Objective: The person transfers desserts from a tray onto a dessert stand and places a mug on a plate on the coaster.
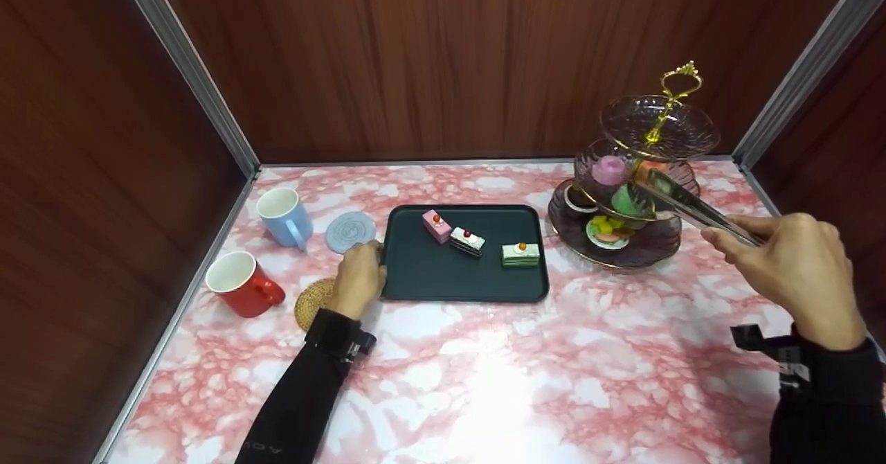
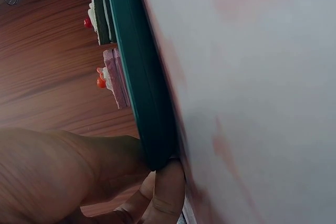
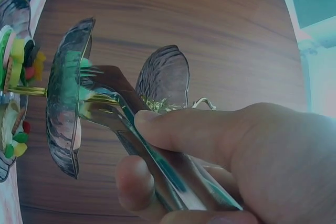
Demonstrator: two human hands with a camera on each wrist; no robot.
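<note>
My left hand (image 1: 358, 280) grips the left rim of a dark green tray (image 1: 429, 277), thumb above and fingers beneath the edge. On the tray lie a pink cake slice (image 1: 436, 228), a dark and white slice (image 1: 468, 242) and a green slice (image 1: 520, 255). My right hand (image 1: 803, 270) holds metal tongs (image 1: 699, 211) by their arms. Their tips reach between the top and middle tiers of a glass cake stand (image 1: 651, 248), right at a green pastry (image 1: 625, 202). Beside it on the middle tier is a pink rose-shaped sweet (image 1: 609, 170).
At the left stand a light blue mug (image 1: 287, 221) and a red mug (image 1: 248, 291). A grey coaster (image 1: 351, 230) and a woven coaster (image 1: 310, 305) lie near my left hand. Small tarts (image 1: 607, 234) sit on the stand's bottom tier. Wooden panels (image 1: 443, 62) enclose the table.
</note>
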